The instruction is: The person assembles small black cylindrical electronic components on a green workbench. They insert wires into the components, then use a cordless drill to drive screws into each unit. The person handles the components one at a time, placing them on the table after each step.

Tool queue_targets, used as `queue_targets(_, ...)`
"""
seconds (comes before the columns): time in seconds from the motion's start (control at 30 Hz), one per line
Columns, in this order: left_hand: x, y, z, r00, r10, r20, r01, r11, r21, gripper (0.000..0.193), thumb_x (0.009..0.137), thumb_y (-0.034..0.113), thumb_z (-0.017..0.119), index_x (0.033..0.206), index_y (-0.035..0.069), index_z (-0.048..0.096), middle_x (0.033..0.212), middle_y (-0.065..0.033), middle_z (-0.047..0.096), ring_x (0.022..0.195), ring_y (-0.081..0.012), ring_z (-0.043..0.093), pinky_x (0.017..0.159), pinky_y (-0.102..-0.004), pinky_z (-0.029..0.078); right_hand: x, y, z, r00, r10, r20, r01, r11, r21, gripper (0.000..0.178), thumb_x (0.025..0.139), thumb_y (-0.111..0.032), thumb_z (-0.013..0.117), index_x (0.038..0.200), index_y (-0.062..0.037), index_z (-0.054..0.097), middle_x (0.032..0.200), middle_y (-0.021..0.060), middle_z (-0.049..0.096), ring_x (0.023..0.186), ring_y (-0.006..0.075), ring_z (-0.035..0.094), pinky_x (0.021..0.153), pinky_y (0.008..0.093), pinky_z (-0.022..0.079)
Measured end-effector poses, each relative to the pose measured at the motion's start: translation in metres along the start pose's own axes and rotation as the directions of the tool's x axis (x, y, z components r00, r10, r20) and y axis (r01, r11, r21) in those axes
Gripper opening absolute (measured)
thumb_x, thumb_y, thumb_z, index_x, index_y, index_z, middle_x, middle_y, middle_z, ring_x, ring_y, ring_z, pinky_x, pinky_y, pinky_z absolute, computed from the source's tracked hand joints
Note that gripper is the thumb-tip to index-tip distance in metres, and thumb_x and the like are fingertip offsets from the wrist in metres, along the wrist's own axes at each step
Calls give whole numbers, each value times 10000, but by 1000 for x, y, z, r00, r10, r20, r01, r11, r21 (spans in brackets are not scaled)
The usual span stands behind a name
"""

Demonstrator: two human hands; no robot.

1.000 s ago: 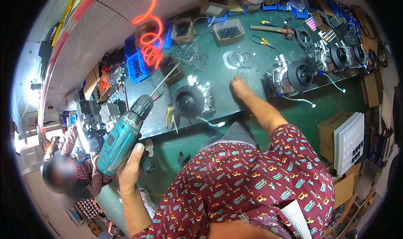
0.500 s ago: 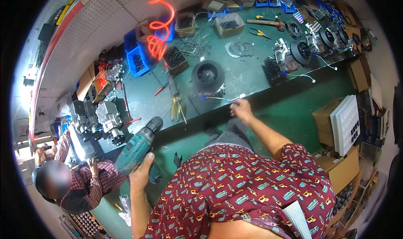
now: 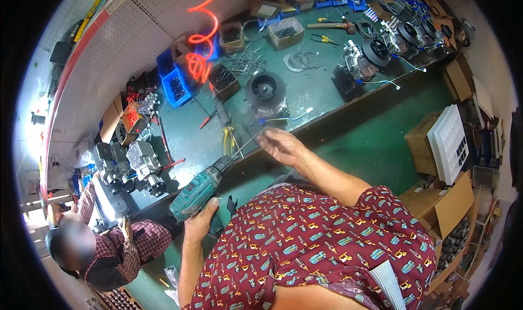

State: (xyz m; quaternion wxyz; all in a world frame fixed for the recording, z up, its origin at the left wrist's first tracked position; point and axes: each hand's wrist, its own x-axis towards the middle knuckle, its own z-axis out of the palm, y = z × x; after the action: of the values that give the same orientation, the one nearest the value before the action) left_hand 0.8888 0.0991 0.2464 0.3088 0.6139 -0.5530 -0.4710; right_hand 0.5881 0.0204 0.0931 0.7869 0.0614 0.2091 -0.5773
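My left hand [image 3: 201,221] grips a teal cordless drill [image 3: 194,194] by its handle, with the black chuck pointing up and to the right. A long thin bit [image 3: 248,145] runs from the chuck toward my right hand [image 3: 283,149]. That hand's fingers are pinched together at the bit's far end; anything small between them is too hidden to name. Just beyond, on the green bench [image 3: 321,95], stands a motor unit with a round black fan wheel [image 3: 265,90]. A wire lead [image 3: 289,117] with a white plug trails from it near the bench edge.
Yellow-handled tools [image 3: 227,141] lie beside the fan unit. Motor assemblies stand on the right [image 3: 364,59] and left [image 3: 144,163]. Behind are a blue bin [image 3: 175,87], boxes of screws [image 3: 286,33] and a hammer [image 3: 332,25]. An orange coiled hose [image 3: 200,40] hangs down. A co-worker [image 3: 117,250] is at left.
My right hand has moved left, from beside the white plug to the bit's end. The drill has shifted right and slightly down in my left hand, toward my right hand.
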Motion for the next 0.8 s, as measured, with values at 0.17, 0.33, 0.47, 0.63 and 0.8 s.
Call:
queue_targets(0.17, 3, 0, 2, 1000, 13, 8, -13, 1000, -19, 413, 841, 230, 800, 1159, 20, 641, 973, -59, 669, 802, -158, 632, 731, -310, 528, 3, -4, 4, 1000, -18, 21, 18, 1000, -1, 104, 954, -42, 617, 1053, -18, 640, 1000, 117, 695, 922, 224, 699, 843, 333, 605)
queue_targets(0.33, 4, 1, 2, 1000, 4, 14, -4, 1000, -6, 400, 840, 231, 800, 1149, 29, 645, 971, -54, 667, 797, -153, 624, 749, -315, 519, 5, -12, 7, 1000, -21, 20, 22, 998, -62, 114, 932, -46, 649, 1044, -20, 651, 992, 103, 694, 911, 222, 697, 837, 337, 606)
queue_targets(0.47, 6, 11, 2, 997, 57, 46, -57, 998, 7, 380, 846, 182, 791, 1170, 45, 646, 982, -43, 671, 826, -149, 617, 778, -303, 508, 3, -21, 10, 1000, 12, -14, -14, 987, -160, 127, 912, -55, 681, 1031, -16, 658, 982, 95, 691, 921, 222, 692, 812, 341, 617)
queue_targets(0.63, 12, 19, -9, 961, 226, 162, -253, 952, 173, 334, 839, 60, 779, 1156, 25, 678, 1083, -46, 693, 986, -136, 630, 876, -305, 500, 9, -20, 10, 991, 104, -89, -112, 989, -99, 92, 938, -70, 653, 1003, -4, 648, 939, 100, 689, 869, 229, 702, 771, 349, 625)
queue_targets(0.8, 21, 21, -7, 962, 230, 145, -252, 955, 159, 287, 825, 57, 794, 1093, 25, 696, 996, -52, 716, 892, -148, 665, 811, -298, 524, 30, -9, 11, 983, 131, -128, -139, 989, -56, 114, 950, -115, 656, 964, -3, 643, 908, 105, 690, 818, 212, 697, 708, 333, 620)
